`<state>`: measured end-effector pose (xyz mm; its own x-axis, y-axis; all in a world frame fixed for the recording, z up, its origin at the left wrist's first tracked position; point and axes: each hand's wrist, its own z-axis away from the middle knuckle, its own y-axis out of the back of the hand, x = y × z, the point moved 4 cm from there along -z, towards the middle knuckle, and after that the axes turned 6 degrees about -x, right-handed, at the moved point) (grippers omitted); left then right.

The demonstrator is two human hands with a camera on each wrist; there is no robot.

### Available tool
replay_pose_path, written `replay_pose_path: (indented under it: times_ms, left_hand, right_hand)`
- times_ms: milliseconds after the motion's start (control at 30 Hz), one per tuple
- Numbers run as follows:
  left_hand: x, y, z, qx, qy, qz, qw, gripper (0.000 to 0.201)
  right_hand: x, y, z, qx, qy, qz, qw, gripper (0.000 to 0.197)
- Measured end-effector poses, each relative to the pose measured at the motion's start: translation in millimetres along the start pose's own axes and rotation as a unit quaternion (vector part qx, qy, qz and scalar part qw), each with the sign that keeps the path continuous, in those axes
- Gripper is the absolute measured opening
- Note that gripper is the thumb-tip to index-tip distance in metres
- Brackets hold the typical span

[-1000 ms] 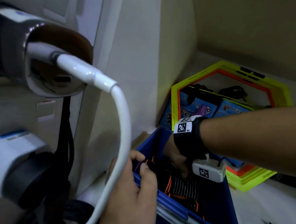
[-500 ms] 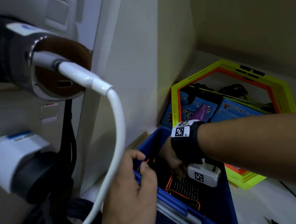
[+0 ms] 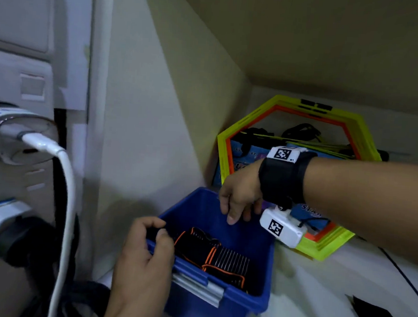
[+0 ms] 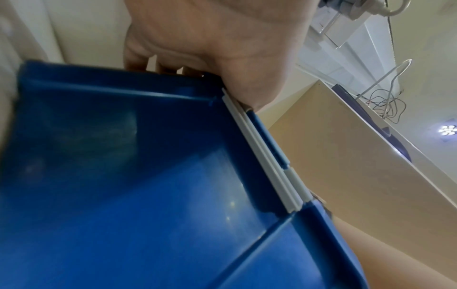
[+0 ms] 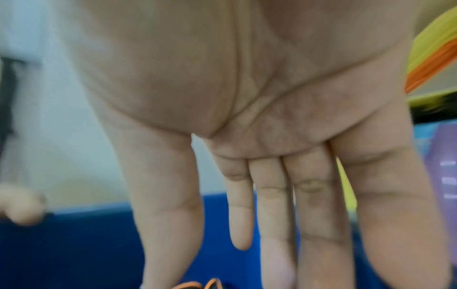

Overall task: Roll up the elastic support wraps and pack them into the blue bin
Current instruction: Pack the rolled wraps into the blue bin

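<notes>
At 6 o'clock, left hand (image 3: pixel 144 257) clamps the near rim of the blue bin (image 3: pixel 252 238); right hand (image 3: pixel 240 197) hangs empty, fingers slack, at 12. Rolled wraps (image 3: pixel 216 258) sit inside. Risks: rolls springing loose, one-handed grip tipping bin.

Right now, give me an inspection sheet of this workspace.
Surface: white top, partly dim.
Job's things: black-and-orange wraps lie in the blue bin.
Clutter: yellow-and-orange hexagon frames behind the bin; blue boxes inside them.
Hands: left hand grips the bin's near rim; right hand hangs open above the bin, holding nothing.
Cables: white cable plugged into a socket at left; thin black cable on the top.
Surroundings: cream walls, a corner nook.
</notes>
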<state>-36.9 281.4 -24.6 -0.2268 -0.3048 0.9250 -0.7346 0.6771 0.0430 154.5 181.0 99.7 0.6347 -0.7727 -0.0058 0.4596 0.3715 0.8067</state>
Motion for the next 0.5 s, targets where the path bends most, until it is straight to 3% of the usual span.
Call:
replay_pose_path:
  times_ms: [267,400,500]
  left_hand:
    - [0.9,-2.5,-0.7,0.021,-0.029,-0.033,0.999,0.020]
    - [2.6,-3.6,-0.5,0.016,-0.021,-0.036,0.999,0.010]
    - [6.5,-5.7,5.1,0.049,-0.028,-0.042,0.998,0.012]
  right_hand:
    - [113.8,-25.8,64.1,0.049,-0.003,-0.112,0.993,0.031]
    - [182.2,-70.5,80.9,0.034,-0.055,-0.137,0.989,0.008]
    - [228.4,-107.8,91.8,0.036,-0.114,-0.132,0.984,0.020]
